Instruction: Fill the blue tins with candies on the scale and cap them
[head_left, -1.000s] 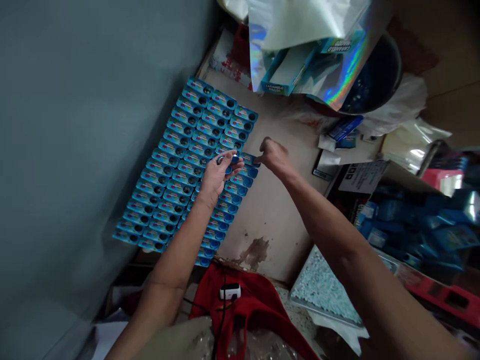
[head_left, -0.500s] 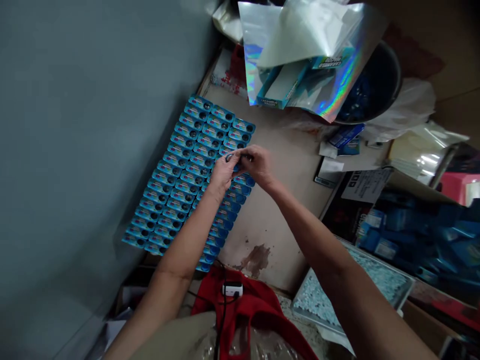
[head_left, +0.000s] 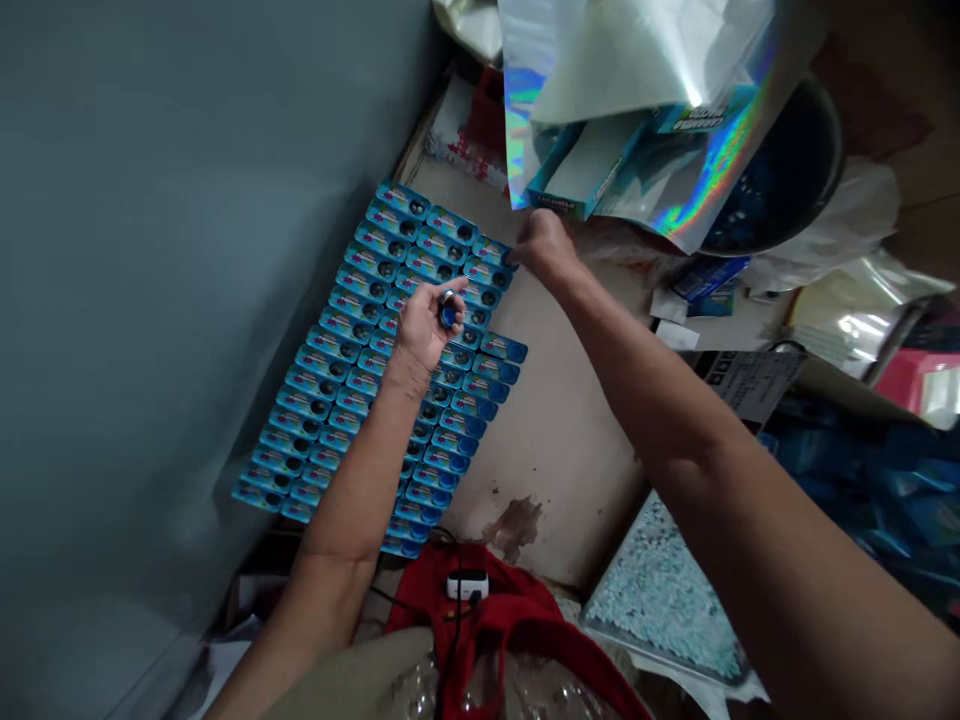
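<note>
Rows of small blue printed packs (head_left: 330, 345) lie side by side on the table, most with a dark round spot at one end. The packs in the lower right column (head_left: 454, 440) have blue round spots instead. My left hand (head_left: 421, 330) is above the middle of the rows, its fingers curled around a small round metal-rimmed piece (head_left: 448, 310) with a blue inside. At the far right corner of the rows, my right hand (head_left: 547, 245) has its fingertips pinched together at the end of a pack; what they hold is hidden.
Shiny holographic sheets with an open blue carton (head_left: 562, 195) stand beyond my right hand. Behind them is a dark bowl (head_left: 825, 170). A tray of pale blue pellets (head_left: 667, 590) lies at the lower right, near a box of blue packs (head_left: 862, 480). A wall (head_left: 150, 250) borders the left.
My hands were together over the rows and have parted. The right hand moved away to the far corner; the left drew back slightly, left, and the round piece now shows in it.
</note>
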